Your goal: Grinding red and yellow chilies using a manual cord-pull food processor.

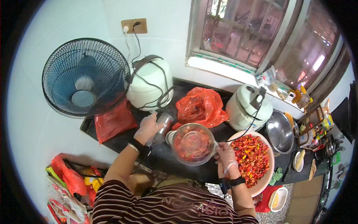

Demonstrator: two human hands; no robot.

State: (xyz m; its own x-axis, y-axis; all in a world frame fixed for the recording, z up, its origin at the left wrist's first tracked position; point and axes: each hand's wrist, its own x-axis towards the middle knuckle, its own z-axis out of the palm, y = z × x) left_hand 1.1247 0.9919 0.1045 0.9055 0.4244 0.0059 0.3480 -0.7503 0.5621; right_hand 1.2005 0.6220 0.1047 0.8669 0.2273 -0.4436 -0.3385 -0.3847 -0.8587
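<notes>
My left hand, in a clear plastic glove, is around a silver-grey cylinder, probably a food chopper's motor unit; it is partly blurred. Just right of it sits a clear chopper bowl with a transparent lid on top. Red chopped pepper shows through the lid. My right hand, gloved too, grips the handle on the bowl's right side. Beneath and beyond that wrist, a large pale pink basin is full of chopped red chillies with some yellow bits.
Behind the bowl lie an open red plastic bag and two pale green rice cookers with loose cords. A fan and another red bag are at left. Right of the basin stands a steel bowl. The dark counter ends before my body.
</notes>
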